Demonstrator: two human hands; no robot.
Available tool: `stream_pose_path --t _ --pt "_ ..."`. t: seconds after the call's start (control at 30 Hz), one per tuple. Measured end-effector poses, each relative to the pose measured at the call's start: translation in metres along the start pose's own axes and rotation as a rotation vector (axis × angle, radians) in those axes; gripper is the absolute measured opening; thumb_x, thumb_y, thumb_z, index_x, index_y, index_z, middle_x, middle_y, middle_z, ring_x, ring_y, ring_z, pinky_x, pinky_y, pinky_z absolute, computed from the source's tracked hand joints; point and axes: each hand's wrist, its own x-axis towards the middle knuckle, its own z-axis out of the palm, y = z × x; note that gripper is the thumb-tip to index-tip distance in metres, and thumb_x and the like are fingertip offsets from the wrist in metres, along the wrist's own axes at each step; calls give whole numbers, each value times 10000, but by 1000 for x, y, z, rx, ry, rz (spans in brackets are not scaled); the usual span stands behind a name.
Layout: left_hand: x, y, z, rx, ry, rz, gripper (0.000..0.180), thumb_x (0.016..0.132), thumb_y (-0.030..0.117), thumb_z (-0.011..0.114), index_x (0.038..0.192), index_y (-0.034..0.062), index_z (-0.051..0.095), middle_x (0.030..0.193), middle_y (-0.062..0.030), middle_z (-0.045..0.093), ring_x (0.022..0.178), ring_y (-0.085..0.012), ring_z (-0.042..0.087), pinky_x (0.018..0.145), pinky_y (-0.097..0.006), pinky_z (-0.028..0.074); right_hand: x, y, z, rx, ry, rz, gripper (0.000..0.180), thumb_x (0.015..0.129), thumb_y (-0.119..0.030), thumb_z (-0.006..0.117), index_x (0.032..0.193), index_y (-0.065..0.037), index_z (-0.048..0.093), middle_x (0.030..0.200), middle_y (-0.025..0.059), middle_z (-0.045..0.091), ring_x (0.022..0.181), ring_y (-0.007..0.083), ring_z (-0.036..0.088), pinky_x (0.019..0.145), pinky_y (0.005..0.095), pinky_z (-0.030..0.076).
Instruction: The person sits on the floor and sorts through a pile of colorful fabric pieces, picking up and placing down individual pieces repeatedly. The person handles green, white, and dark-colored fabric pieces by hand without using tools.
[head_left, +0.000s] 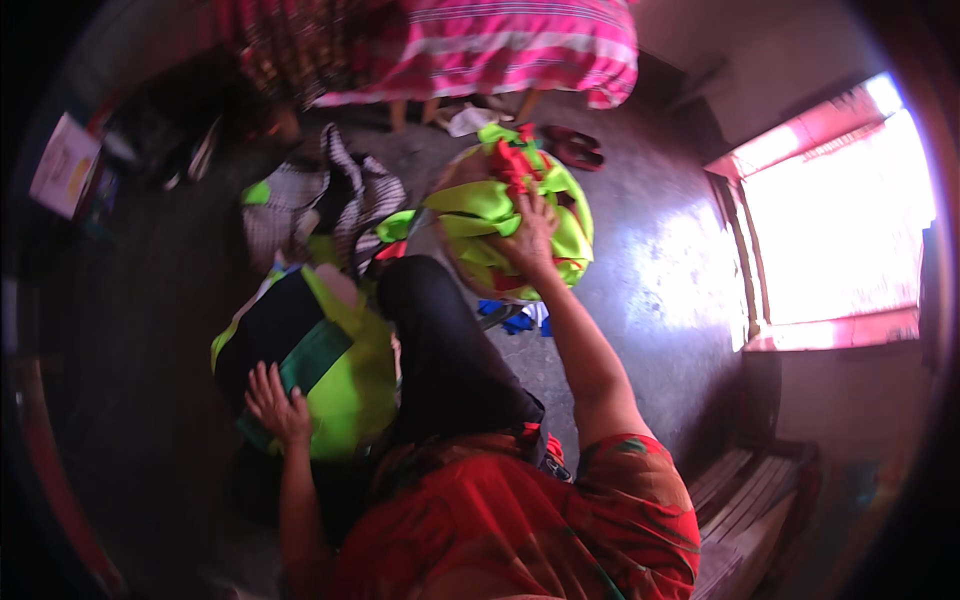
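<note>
My left hand (278,405) lies with spread fingers on a bulging bundle of lime, navy and green cloth (355,385) at my left side. Further off and to the right, my right hand (532,235) reaches onto a round heap of lime fabric pieces (470,215). Its fingers are stretched out over the heap, next to a red fabric piece (512,165). What bears the heap is mostly hidden; a pale rounded side shows at its left. My dark-clothed leg (435,330) is bent between the two piles.
Checked cloth (285,205) lies crumpled on the grey floor beyond the left bundle. Blue scraps (515,318) sit below the heap, and dark red sandals (573,147) behind it. A pink striped cover (520,45) hangs at the back. A slatted wooden piece (745,490) stands lower right.
</note>
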Motion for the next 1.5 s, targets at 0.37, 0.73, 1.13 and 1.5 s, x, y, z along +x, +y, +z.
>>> stream_pose_path --t 0.37,0.73,1.13,1.5 --pt "-2 5 -5 -64 -28 -59 588 864 417 447 1381 137 451 1494 -84 352 1400 -301 281 1129 -537 150 5 11 13 -74 25 4 992 532 -481 809 1384 -139 433 1524 106 266 1314 398 318 1063 561 241" --pt "0 7 -12 -105 -74 -108 598 817 348 538 1376 151 455 1506 -71 327 1413 -277 253 1135 -533 149 5 3 10 -81 30 -4 942 590 -516 774 1357 -110 408 1531 95 243 1338 416 294 1040 634 233" --pt "0 7 -11 -87 -61 -118 588 804 352 545 1364 185 476 1500 -37 342 1411 -261 260 1132 -538 164 6 0 -2 -10 -31 -44 934 590 -449 803 1365 -115 404 1534 126 220 1363 418 261 1057 597 244" --pt "3 8 -15 -139 -14 -92 580 784 279 566 1341 133 498 1461 -73 399 1392 -284 300 1127 -539 167 19 10 -46 -154 -234 -196 1130 472 -436 875 1429 -126 360 1520 262 172 1338 438 322 1041 531 344"
